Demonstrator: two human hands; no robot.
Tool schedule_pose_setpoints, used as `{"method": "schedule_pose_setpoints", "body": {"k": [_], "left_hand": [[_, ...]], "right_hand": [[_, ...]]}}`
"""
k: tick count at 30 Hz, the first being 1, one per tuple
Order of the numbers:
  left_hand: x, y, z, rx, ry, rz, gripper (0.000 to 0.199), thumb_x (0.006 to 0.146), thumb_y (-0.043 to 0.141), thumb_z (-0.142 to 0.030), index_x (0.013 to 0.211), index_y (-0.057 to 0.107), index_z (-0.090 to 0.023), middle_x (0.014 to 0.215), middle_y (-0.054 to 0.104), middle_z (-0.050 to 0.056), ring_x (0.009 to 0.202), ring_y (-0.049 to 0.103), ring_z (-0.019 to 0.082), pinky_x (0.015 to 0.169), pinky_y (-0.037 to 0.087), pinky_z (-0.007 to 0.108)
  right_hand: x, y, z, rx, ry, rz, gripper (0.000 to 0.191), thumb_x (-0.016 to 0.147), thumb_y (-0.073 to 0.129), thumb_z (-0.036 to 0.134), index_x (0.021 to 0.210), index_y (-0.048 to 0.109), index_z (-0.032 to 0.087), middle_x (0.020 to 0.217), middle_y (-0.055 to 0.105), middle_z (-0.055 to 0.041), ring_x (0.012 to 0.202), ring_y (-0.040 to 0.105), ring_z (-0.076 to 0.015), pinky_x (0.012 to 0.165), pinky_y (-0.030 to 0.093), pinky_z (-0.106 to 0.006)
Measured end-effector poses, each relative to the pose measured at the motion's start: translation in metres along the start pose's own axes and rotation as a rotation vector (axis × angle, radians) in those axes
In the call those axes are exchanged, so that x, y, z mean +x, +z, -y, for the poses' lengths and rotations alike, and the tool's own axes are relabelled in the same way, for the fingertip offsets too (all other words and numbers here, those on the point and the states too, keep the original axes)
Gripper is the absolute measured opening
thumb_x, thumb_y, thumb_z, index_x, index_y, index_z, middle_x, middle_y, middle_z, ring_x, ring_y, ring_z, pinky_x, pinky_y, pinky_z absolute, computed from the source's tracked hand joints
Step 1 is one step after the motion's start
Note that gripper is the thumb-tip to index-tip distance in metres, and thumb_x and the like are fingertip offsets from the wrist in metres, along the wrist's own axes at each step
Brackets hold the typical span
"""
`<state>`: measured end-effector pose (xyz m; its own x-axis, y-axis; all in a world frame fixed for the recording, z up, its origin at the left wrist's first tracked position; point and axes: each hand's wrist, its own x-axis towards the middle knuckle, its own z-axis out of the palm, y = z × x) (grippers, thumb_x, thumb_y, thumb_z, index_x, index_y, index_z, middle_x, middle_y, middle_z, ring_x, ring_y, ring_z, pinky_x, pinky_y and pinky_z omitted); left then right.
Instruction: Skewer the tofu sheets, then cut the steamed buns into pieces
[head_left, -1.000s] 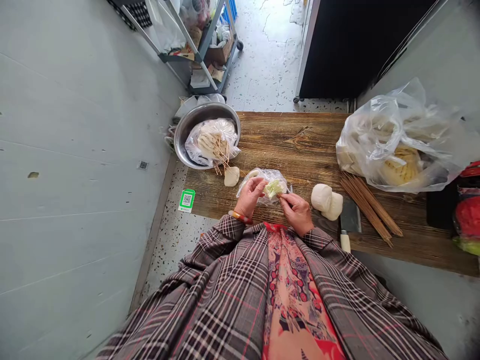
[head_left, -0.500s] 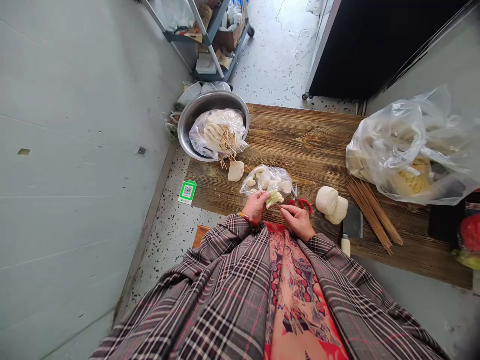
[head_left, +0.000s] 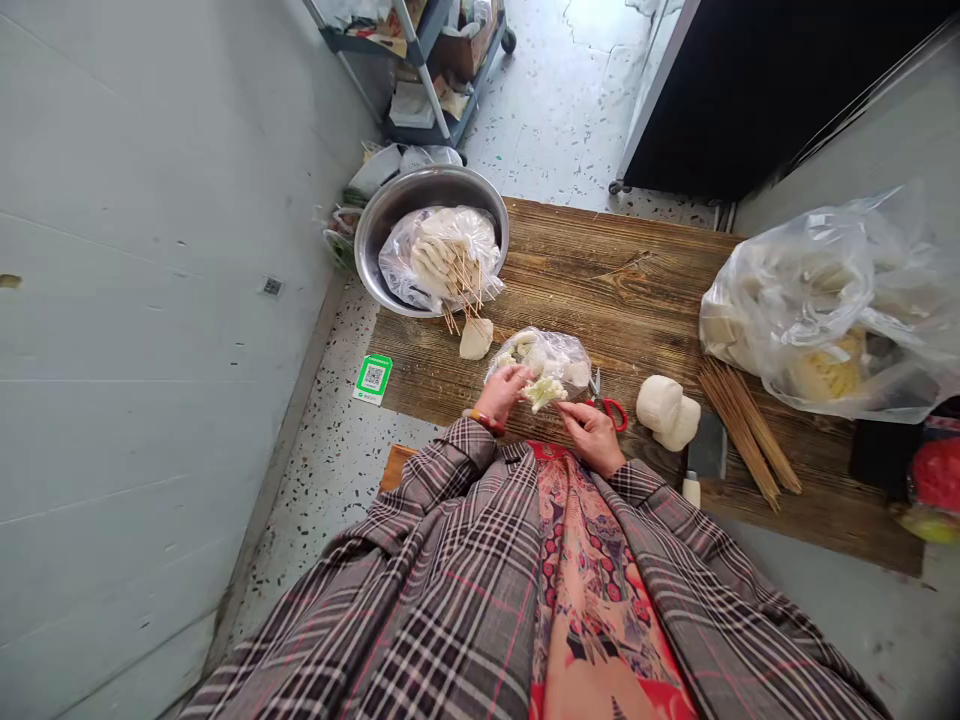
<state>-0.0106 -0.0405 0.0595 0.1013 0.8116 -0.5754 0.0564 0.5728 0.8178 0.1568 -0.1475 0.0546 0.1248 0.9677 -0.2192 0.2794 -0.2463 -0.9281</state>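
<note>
Between my hands is a pale green-white cauliflower piece (head_left: 544,393). My left hand (head_left: 507,393) is at the plastic bag's near edge, its fingers by the cauliflower's left side; whether they grip it or something in the bag is hard to tell. My right hand (head_left: 592,436) pinches a thin skewer whose tip end meets the cauliflower's right side. Behind them lies a clear bag (head_left: 559,352) of white pieces. Red-handled scissors (head_left: 616,415) lie just right of the bag, partly behind my right hand.
A metal bowl (head_left: 367,262) holds bagged, skewered pieces, with a white slice (head_left: 476,339) beside it. On the right are two white round blocks (head_left: 660,403), a cleaver (head_left: 706,445), loose skewers (head_left: 742,420) and a large plastic bag (head_left: 825,300) on the wooden table (head_left: 600,250).
My left hand has moved slightly left and up, toward the bag. The cauliflower has turned and shows more of its pale florets. The whole view has shifted a little.
</note>
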Motion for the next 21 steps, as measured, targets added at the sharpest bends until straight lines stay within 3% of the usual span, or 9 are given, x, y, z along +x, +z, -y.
{"method": "schedule_pose_setpoints", "body": {"k": [5,9,15,21], "left_hand": [[0.045,-0.031,-0.009,0.349,0.062,-0.149,0.014,0.077,0.069,-0.030,0.077,0.063,-0.017,0.076,0.065,0.004,0.073,0.060,0.015,0.072,0.047,0.027],[0.069,-0.032,-0.007,0.646,0.130,-0.190,0.006,0.076,0.067,-0.017,0.073,0.062,-0.018,0.088,0.066,0.009,0.095,0.060,0.022,0.091,0.043,0.034],[0.080,-0.019,0.001,0.960,0.126,-0.145,0.009,0.077,0.069,-0.022,0.085,0.068,-0.017,0.104,0.067,0.017,0.113,0.056,0.031,0.099,0.037,0.040],[0.080,-0.028,0.001,1.015,0.106,-0.080,0.020,0.067,0.073,-0.013,0.085,0.072,-0.020,0.095,0.068,0.011,0.109,0.057,0.030,0.098,0.039,0.040]], "right_hand": [[0.002,-0.011,-0.004,-0.040,0.026,-0.091,0.034,0.091,0.053,0.038,0.104,0.078,0.019,0.091,0.076,-0.0085,0.078,0.068,-0.0197,0.071,0.055,-0.032],[0.000,-0.012,-0.002,-0.066,0.028,-0.123,0.034,0.090,0.053,0.037,0.103,0.078,0.018,0.087,0.076,-0.0084,0.073,0.067,-0.0193,0.072,0.055,-0.033],[-0.003,-0.010,0.003,-0.096,0.025,-0.156,0.032,0.091,0.052,0.035,0.103,0.078,0.019,0.092,0.076,-0.0089,0.077,0.069,-0.0200,0.078,0.054,-0.034],[0.000,-0.011,0.005,-0.084,-0.003,-0.164,0.032,0.092,0.052,0.033,0.103,0.078,0.018,0.090,0.075,-0.0091,0.081,0.069,-0.0206,0.078,0.054,-0.033]]}}
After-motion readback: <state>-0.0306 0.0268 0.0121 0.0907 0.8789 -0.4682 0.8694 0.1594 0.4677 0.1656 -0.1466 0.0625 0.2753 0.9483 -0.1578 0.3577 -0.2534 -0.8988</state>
